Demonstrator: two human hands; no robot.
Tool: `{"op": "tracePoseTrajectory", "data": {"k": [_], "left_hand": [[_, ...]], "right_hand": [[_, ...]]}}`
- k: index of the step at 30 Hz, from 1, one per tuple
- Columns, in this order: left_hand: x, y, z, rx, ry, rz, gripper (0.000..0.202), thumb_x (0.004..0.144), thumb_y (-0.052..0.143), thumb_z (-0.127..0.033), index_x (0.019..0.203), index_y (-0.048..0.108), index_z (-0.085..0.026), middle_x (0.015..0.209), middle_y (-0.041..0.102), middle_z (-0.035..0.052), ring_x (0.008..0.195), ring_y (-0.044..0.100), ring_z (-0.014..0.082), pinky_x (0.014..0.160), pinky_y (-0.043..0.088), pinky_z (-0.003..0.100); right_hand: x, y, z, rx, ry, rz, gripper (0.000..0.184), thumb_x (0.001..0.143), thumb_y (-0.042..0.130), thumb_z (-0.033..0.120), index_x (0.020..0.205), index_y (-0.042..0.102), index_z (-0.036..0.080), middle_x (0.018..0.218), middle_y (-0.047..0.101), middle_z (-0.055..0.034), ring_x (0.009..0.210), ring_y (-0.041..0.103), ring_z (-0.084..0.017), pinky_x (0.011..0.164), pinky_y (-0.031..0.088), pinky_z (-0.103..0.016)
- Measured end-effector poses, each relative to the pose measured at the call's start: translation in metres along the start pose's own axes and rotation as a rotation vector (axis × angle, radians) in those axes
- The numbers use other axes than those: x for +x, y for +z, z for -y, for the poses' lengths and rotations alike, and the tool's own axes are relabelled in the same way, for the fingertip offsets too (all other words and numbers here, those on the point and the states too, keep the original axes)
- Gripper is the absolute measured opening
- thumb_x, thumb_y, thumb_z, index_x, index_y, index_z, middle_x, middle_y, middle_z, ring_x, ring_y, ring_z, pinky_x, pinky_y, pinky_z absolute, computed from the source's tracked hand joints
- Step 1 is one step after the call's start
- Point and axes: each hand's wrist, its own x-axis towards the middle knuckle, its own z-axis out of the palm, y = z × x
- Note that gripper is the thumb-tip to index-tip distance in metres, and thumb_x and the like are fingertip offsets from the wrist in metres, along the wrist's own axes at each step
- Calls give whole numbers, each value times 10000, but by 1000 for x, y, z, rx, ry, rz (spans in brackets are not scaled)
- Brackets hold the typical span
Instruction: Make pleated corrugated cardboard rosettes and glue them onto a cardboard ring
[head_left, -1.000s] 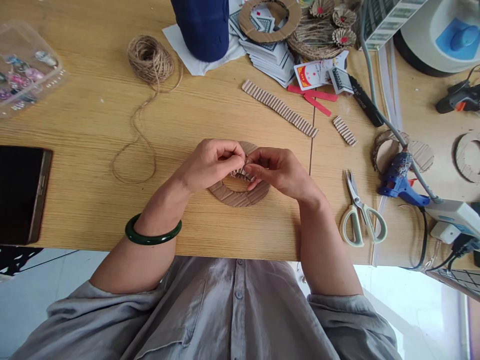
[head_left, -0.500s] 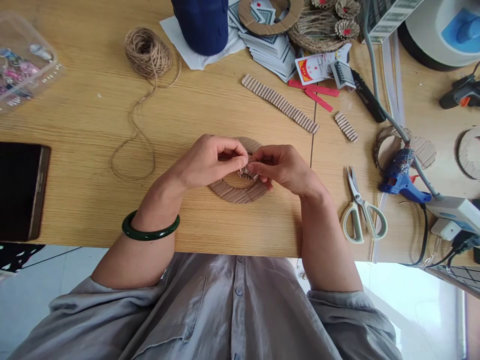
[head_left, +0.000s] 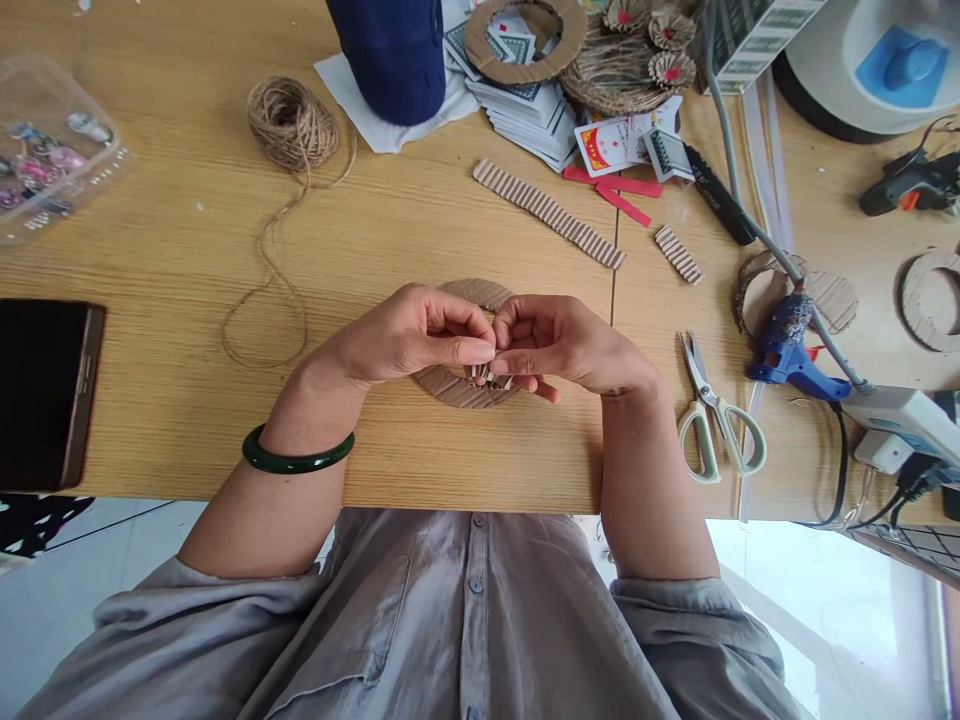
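Note:
A small folded piece of corrugated cardboard is pinched between my two hands, its ribbed edge showing below the fingertips. My left hand grips it from the left with thumb and forefinger. From the right, my right hand pinches the same piece, its lower fingers curled under. Beneath both hands a flat cardboard ring lies on the table, partly covered by them. Much of the small piece is hidden by the fingers.
A long corrugated strip and a short one lie beyond my hands. Scissors and a blue glue gun are at the right. Twine, a phone and a clear box are at the left.
Both hands have shifted slightly toward me, still pinching the small cardboard piece, and the right hand's lower fingers reach out further. The whole view has moved a little.

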Motion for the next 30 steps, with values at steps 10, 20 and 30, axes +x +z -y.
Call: {"op": "tracePoseTrajectory", "data": {"k": [10,20,30], "left_hand": [[12,18,6,-346,68,-439,175,761,748,-290,654,712,-156,669,685,16,658,622,125,684,518,241],[15,19,11,-434,85,-494,208,744,819,-356,733,735,-166,717,693,10,701,630,128,686,533,242],[13,22,16,-374,-33,-575,188,686,856,-307,782,772,-169,709,718,-2,628,632,103,637,513,208]], "right_hand": [[12,-5,-12,87,-150,-228,395,717,891,369,950,665,144,882,704,-35,746,631,-122,547,598,-215],[14,-8,-16,-52,-117,-414,417,772,794,561,792,668,164,611,597,37,488,513,-71,427,446,-185],[1,-5,-9,-660,-279,-851,208,936,555,307,819,673,182,809,696,-18,725,618,-127,636,490,-237]]}}
